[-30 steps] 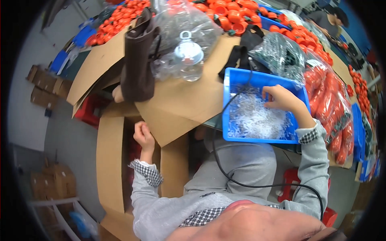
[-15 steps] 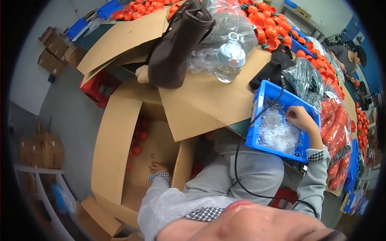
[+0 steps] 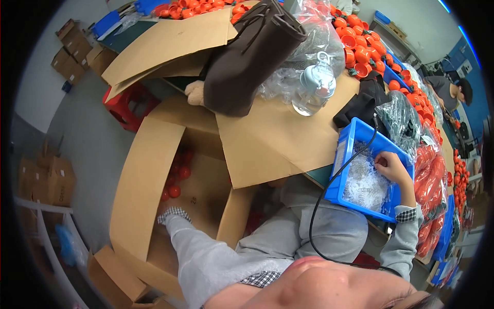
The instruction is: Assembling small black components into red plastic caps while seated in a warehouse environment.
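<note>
My left hand [image 3: 166,205] reaches down into an open cardboard box [image 3: 206,217] beside my legs. It is close to several round red pieces [image 3: 174,191] lying inside, and its fingers are hidden in shadow by the box flap. My right hand [image 3: 389,166] is over a blue plastic bin [image 3: 334,188], its fingers curled together in a pinch. Small white and clear pieces [image 3: 363,188] fill the bottom of that bin. Whatever the right fingers hold, if anything, is too small to make out. A black cable [image 3: 315,211] crosses the bin's left rim.
Flat cardboard [image 3: 278,139] covers the table beyond the box. On it stand a dark brown bag [image 3: 242,67] and a clear bottle with a pale blue lid [image 3: 316,85]. Orange-red cups [image 3: 363,51] are heaped behind. A red stool [image 3: 128,108] stands at left; another person [image 3: 445,92] sits far right.
My left hand has moved leftward and deeper into the box, toward the red pieces, and its fingers are now hidden. My right hand stays pinched over the bin. The whole view has shifted slightly.
</note>
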The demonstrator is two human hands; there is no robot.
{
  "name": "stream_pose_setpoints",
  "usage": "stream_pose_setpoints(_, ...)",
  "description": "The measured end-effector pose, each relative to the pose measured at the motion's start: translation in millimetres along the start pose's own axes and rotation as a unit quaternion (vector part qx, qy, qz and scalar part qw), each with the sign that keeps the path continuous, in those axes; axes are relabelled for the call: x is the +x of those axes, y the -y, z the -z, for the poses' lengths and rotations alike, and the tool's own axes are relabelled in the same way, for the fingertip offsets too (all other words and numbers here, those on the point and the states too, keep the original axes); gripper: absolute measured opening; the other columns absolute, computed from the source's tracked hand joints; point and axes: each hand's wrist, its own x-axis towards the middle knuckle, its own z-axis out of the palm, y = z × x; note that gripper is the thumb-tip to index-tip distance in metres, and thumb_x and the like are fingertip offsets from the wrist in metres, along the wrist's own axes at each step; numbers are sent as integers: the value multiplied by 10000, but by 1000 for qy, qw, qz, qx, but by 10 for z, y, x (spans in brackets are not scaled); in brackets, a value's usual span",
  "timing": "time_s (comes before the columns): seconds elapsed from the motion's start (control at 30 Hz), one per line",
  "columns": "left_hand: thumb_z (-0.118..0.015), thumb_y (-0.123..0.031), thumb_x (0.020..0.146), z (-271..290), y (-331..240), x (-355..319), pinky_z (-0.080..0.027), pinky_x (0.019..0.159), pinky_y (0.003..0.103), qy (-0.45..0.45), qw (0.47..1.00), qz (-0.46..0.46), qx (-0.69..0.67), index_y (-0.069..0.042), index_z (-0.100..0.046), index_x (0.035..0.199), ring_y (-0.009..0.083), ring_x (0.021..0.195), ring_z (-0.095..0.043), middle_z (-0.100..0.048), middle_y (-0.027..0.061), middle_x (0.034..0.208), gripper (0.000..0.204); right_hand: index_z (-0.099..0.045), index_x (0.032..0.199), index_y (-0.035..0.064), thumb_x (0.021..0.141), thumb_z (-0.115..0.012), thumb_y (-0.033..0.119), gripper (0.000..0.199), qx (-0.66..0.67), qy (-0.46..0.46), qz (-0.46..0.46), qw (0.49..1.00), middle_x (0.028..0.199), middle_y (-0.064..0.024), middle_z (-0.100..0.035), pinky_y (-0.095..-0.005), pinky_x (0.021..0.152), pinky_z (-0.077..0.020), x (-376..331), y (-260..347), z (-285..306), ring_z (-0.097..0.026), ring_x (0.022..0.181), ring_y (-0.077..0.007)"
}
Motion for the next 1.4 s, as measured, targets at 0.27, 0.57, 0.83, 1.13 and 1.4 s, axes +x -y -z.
stream_pose_setpoints(0.27,-420,-409,887,-1370,415,1527,-227,1071,438,-115,966,-117,198,-160,-384,1354,206,1302,-302,-318,23,1431,530,-588,759,-11,698,-596,45,83,33,23,-3,999,615,-10,-542,-218,539,-417,216,113,-94,-507,575,-78)
stream_pose_setpoints(0.57,-408,-407,894,-1957,202,2059,-259,977,379,-170,819,-138,530,-142,-394,1279,164,1187,-343,-363,12,1317,468,-596,752,-7,703,-594,47,73,69,23,-48,996,632,11,-547,-194,534,-410,186,61,-98,-504,575,-51)
stream_pose_setpoints(0.83,-506,-390,850,-1400,70,1700,-345,797,329,-189,434,-35,880,-142,-460,1130,156,988,-436,-466,7,1115,377,-608,756,-9,700,-579,44,82,75,15,-26,997,642,-7,-574,-212,552,-427,176,-5,-86,-525,587,-69)
stream_pose_setpoints(1.13,-617,-372,800,-744,171,1147,-442,594,272,-106,-133,126,977,-141,-534,961,146,763,-541,-582,1,888,294,-613,784,-20,686,-536,15,130,5,21,53,998,655,-76,-598,-253,589,-454,147,87,-10,-571,622,-139)
stream_pose_setpoints(1.4,-574,-326,841,-248,148,190,-449,554,237,-268,-218,406,846,-57,-537,962,139,768,-534,-556,31,908,297,-607,777,-2,731,-628,44,68,10,-17,124,992,702,-102,-611,-309,631,-455,-17,-39,126,-585,659,-193)
